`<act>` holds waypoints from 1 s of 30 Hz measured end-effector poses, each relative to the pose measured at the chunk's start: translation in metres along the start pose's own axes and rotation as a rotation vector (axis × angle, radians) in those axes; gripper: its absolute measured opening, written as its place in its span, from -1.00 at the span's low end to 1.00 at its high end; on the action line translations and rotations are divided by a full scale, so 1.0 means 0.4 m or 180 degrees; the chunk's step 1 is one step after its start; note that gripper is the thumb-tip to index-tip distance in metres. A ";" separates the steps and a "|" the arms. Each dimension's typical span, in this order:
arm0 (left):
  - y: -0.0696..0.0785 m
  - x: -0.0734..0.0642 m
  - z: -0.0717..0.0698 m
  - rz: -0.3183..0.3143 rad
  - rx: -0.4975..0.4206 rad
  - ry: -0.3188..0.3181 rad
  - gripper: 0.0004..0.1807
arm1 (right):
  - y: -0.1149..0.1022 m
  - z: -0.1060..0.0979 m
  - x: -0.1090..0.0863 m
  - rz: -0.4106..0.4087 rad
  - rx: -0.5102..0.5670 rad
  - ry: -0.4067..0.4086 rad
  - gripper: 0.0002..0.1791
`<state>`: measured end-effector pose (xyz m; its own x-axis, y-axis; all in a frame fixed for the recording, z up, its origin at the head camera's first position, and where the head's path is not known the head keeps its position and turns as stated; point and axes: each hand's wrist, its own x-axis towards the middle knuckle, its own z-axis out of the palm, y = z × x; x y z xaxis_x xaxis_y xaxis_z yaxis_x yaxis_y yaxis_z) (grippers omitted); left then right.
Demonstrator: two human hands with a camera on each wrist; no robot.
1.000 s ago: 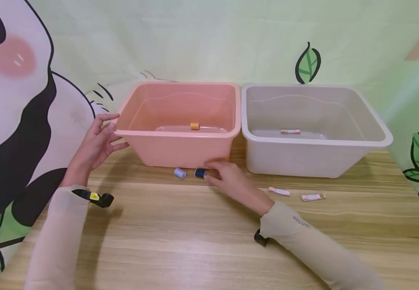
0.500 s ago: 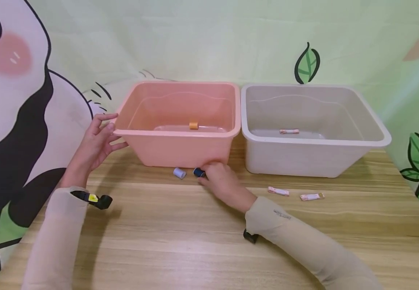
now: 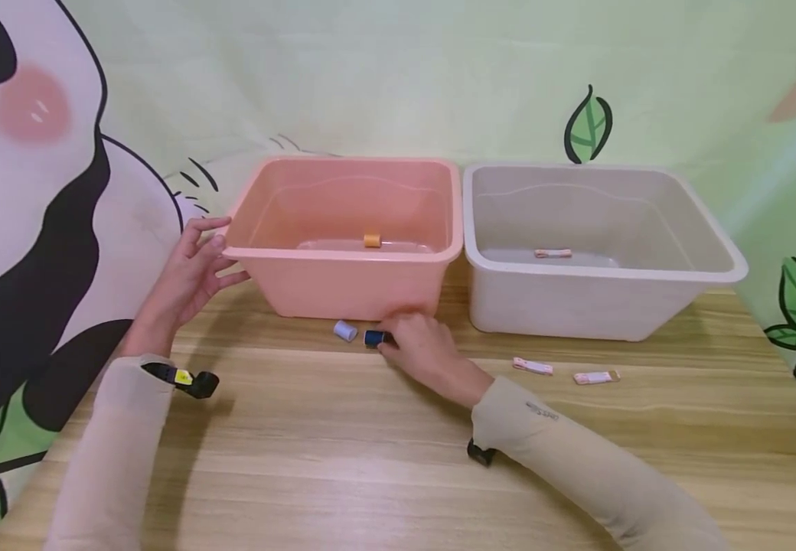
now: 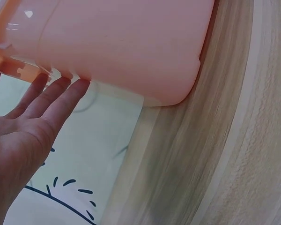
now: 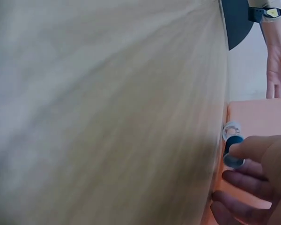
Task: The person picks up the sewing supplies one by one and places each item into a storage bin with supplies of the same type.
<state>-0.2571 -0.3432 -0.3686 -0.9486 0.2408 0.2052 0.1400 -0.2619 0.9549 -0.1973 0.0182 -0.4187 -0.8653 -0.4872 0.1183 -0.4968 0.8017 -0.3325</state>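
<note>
By the front wall of the pink tub (image 3: 343,287), my right hand (image 3: 425,352) pinches a dark navy spool of thread (image 3: 373,338). In the right wrist view the thumb lies against this spool (image 5: 233,151), with the other fingers beside the tub. A pale lilac spool of thread (image 3: 346,330) lies just left of it on the table. My left hand (image 3: 187,275) touches the left end of the tub near its rim. Seen from the left wrist, the hand's (image 4: 28,126) fingers are fairly straight, tips on the tub's side. An orange spool (image 3: 372,240) lies inside the pink tub.
A grey tub (image 3: 577,302) stands right beside the pink one, with a small folded pink-and-white strip (image 3: 552,252) inside. Two similar strips, a nearer-left one (image 3: 533,366) and a right one (image 3: 596,377), lie on the wooden table (image 3: 315,459) before it.
My right hand has moved slightly left and closed its fingers on the navy spool, which has shifted a little toward me and turned. The left hand stays at the tub.
</note>
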 end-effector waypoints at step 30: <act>-0.020 0.025 -0.013 -0.0040 -0.0004 -0.0028 -0.66 | 0.006 -0.178 -0.041 -0.0963 0.0587 0.0525 -0.70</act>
<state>-0.2691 -0.3437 -0.3754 -0.9478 0.2522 0.1950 0.1277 -0.2600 0.9571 -0.1890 0.0527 -0.3547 -0.6882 -0.6176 0.3806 -0.7237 0.5473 -0.4205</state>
